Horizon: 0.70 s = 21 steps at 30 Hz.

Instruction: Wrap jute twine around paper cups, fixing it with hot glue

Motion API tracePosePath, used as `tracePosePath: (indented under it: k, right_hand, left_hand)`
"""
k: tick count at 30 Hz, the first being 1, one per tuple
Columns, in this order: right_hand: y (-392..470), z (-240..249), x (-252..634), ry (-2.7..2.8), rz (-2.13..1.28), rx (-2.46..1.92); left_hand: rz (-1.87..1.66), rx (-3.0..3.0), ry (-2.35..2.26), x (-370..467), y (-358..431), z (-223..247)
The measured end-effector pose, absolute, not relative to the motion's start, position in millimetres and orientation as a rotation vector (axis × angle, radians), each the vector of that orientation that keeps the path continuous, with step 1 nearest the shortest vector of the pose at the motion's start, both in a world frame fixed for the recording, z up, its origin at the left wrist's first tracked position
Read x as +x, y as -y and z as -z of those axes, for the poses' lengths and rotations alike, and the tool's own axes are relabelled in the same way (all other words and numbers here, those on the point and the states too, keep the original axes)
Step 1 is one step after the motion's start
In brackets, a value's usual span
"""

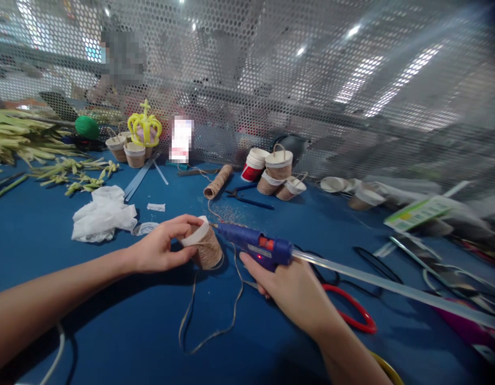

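Observation:
My left hand (167, 243) grips the white rim of a small paper cup (209, 251) wrapped in brown twine, which lies tilted above the blue table. In my right hand (289, 289) is a blue hot glue gun (247, 240), its small red light lit and a long clear glue stick (376, 278) running out of its back. The nozzle points at the cup's upper edge, close to or touching it; I cannot tell which. A loose twine strand (235, 315) loops from the cup over the table, and a twine roll (218, 182) lies behind.
Pliers (251, 200) and several twine-covered cups (279, 163) stand at the back. White lace fabric (105, 214) lies left, near green plant pieces (87, 174). Red-handled scissors (363, 323) and black cable (376, 262) lie right. A perforated metal screen (231, 80) bounds the table.

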State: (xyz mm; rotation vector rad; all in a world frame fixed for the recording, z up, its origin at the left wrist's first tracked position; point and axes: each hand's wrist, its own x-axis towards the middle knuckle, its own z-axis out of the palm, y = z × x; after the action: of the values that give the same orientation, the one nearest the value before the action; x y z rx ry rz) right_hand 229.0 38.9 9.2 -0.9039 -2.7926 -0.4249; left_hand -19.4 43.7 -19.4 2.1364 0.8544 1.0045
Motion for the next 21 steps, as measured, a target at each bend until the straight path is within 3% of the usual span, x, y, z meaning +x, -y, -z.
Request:
tracePosePath:
  k: [8, 15, 21]
  right_hand:
    - [-37.5, -7.0, 226.8, 2.736, 0.251, -0.979]
    - [-39.6, -12.6, 226.7, 2.463, -0.331, -1.197]
    - [-34.3, -11.9, 220.5, 2.268, -0.501, -1.411]
  left_hand:
    - [-1.027, 2.128, -0.851, -18.5, -44.9, 20.2]
    - [-1.015, 2.125, -0.855, -19.3, -44.0, 20.4]
    - [-1.027, 2.118, -0.855, -19.2, -43.5, 19.8]
